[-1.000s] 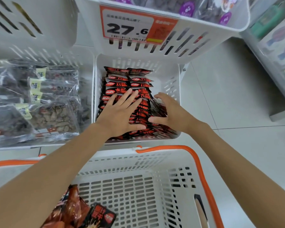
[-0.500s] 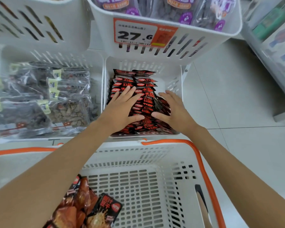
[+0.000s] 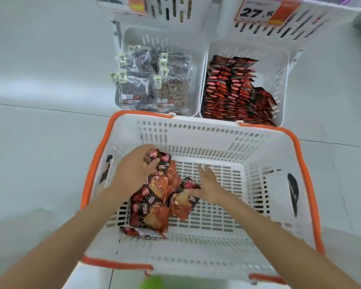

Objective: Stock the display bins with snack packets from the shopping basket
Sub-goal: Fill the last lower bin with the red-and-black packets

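The left hand [image 3: 133, 172], left of centre in the frame, is curled over the top of a heap of orange-and-black snack packets [image 3: 154, 197] and grips the uppermost ones. The right hand [image 3: 208, 184], just right of the heap, has its fingers straight and spread. Its thumb side touches the nearest packet, but I cannot tell whether the thumb pinches it.

Both hands are down inside the white shopping basket [image 3: 206, 130], which fills the lower half of the frame. The packets lie bunched at the left of its slotted floor, and the rest of the floor shows bare.

Above the basket's far rim, at upper right, is a display bin [image 3: 279, 69] holding rows of red-and-black sachets [image 3: 233, 90]. There is room along its right side and back. To its left, a second bin [image 3: 165, 38] holds clear bags [image 3: 152, 84].

This looks like the pick-up step. Next, the right hand should probably close on a packet. Both hands would then lift clear of the basket's far wall and go up to a bin. I cannot tell which bin matches these packets.
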Demonstrator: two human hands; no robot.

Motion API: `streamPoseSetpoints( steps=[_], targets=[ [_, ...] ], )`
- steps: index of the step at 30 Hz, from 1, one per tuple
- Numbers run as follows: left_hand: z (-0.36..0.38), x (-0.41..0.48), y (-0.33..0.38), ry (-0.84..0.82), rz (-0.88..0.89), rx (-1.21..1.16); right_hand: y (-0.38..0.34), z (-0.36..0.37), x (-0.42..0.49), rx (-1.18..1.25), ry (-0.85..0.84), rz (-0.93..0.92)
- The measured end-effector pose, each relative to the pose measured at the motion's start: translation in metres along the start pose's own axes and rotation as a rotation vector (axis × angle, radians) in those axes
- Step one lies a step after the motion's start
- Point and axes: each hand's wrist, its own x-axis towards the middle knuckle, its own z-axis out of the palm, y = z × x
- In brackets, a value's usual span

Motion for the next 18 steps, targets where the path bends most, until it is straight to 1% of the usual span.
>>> streamPoseSetpoints(
  steps=[1, 3, 4, 5, 6, 7, 9, 10, 11, 13, 14, 15, 16, 18],
  targets=[
    [0.000, -0.008, -0.008, -0.037, -0.046, -0.022, 0.005, 0.021, 0.007, -0.085, 0.023, 0.061],
    [-0.001, -0.021, -0.018, -0.097, -0.107, -0.031, 0.013, 0.055, 0.011, -0.171, 0.124, 0.063],
    [-0.002, -0.025, -0.020, -0.118, -0.124, -0.021, 0.015, 0.061, 0.009, -0.146, 0.169, 0.018],
    [-0.004, -0.028, -0.021, -0.135, -0.136, -0.010, 0.013, 0.059, 0.006, -0.055, 0.191, -0.021],
    [-0.006, -0.029, -0.021, -0.141, -0.139, -0.012, 0.009, 0.050, 0.001, 0.064, 0.203, -0.048],
    [-0.008, -0.029, -0.021, -0.138, -0.138, -0.036, 0.004, 0.037, -0.004, 0.124, 0.205, -0.067],
    [-0.011, -0.025, -0.017, -0.116, -0.133, -0.124, -0.013, 0.001, -0.014, 0.085, 0.210, -0.153],
    [-0.012, -0.021, -0.014, -0.133, -0.128, -0.166, -0.027, -0.015, -0.021, 0.071, 0.194, -0.222],
    [-0.013, -0.018, -0.009, -0.185, -0.109, -0.195, -0.043, -0.030, -0.028, 0.092, 0.179, -0.298],
    [-0.011, -0.015, 0.000, -0.345, -0.070, -0.265, -0.076, -0.049, -0.043, 0.198, 0.148, -0.421],
    [-0.011, -0.014, 0.001, -0.403, -0.069, -0.320, -0.089, -0.053, -0.049, 0.247, 0.126, -0.450],
    [-0.012, -0.013, -0.003, -0.420, -0.081, -0.386, -0.099, -0.054, -0.052, 0.306, 0.103, -0.463],
    [-0.014, -0.012, -0.009, -0.389, -0.098, -0.440, -0.105, -0.051, -0.053, 0.376, 0.090, -0.468],
    [-0.020, -0.012, -0.019, -0.204, -0.134, -0.447, -0.106, -0.038, -0.052, 0.498, 0.107, -0.435]
  ],
)
